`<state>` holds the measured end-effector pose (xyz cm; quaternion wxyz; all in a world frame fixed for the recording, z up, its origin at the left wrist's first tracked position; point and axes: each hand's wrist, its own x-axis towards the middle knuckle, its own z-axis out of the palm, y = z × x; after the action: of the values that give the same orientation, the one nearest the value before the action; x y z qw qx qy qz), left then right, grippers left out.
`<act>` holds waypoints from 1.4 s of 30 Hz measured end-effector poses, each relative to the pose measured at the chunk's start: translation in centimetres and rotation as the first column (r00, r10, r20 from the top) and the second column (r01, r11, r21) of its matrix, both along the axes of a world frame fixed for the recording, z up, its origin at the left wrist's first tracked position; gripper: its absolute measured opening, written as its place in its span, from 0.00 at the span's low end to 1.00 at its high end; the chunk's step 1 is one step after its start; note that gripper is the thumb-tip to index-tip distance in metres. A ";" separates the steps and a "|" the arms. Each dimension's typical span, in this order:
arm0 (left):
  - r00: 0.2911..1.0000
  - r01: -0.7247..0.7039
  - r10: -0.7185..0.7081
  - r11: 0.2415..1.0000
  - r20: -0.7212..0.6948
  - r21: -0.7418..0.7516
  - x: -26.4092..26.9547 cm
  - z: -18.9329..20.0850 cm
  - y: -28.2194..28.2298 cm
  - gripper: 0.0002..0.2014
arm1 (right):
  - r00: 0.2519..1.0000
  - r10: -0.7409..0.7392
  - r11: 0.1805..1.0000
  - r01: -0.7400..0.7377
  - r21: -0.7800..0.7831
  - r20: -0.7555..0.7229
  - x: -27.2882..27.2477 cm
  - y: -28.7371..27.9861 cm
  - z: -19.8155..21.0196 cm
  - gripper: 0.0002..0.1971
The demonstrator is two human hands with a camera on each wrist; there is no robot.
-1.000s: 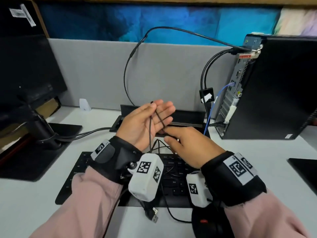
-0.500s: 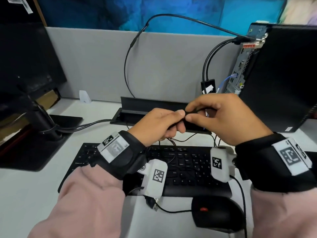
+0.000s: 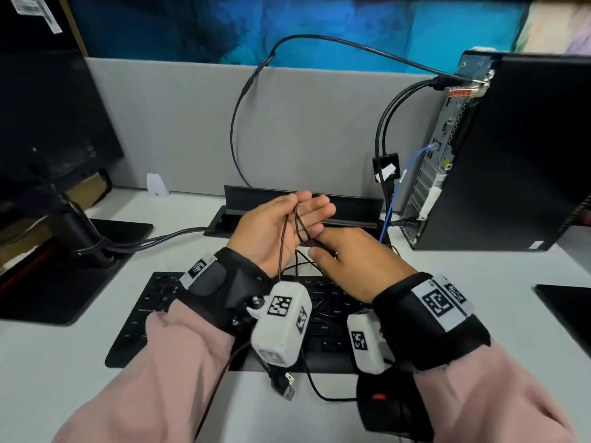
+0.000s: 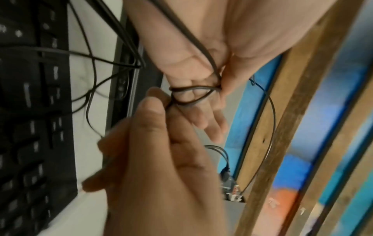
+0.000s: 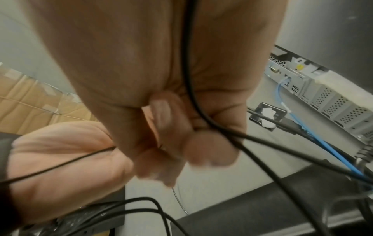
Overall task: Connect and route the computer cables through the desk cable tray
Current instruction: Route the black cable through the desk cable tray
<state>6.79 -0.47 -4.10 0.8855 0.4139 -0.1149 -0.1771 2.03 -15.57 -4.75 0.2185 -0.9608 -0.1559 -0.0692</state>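
- The thin black cable is looped over the straight fingers of the left hand, palm up; the right hand pinches the cable's run just beside that palm.
- Left grip: fingers apart, with the loops hanging across them. Right grip: thumb and finger clamped on the cable.
- Just beyond both hands lies the black slotted desk cable tray, lid raised; thicker cables already drop into it.
- Near the wrists, two loose black USB plugs lie on the white counter, unplugged.
- Judged: slack is being coiled; plugging into the black computer tower and routing remain.
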 end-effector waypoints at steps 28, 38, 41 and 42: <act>0.995 0.072 -0.068 0.996 0.069 -0.051 -0.3 1.9 0.9 0.16 | 0.999 0.046 0.999 -0.047 -0.015 -0.020 -0.1 0.1 -0.5 0.08; 0.802 -0.376 -0.165 0.607 0.575 0.700 -1.2 -0.5 -0.6 0.14 | 0.993 0.047 0.998 -0.042 -0.050 0.106 -2.5 -1.8 4.3 0.07; 0.867 -0.201 -0.227 0.657 0.444 0.727 -1.7 0.1 -0.7 0.16 | 0.991 0.040 0.992 -0.054 0.114 0.124 -2.4 -3.3 5.0 0.05; 0.881 -0.159 -0.233 0.676 0.413 0.720 -1.8 0.5 -0.7 0.18 | 0.988 0.036 0.985 -0.060 0.159 0.149 -2.3 -3.7 5.0 0.04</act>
<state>4.98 -1.12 -3.64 0.5833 0.7620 -0.2543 -0.1203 -0.28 -19.31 0.26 0.2859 -0.9281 -0.1885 -0.1464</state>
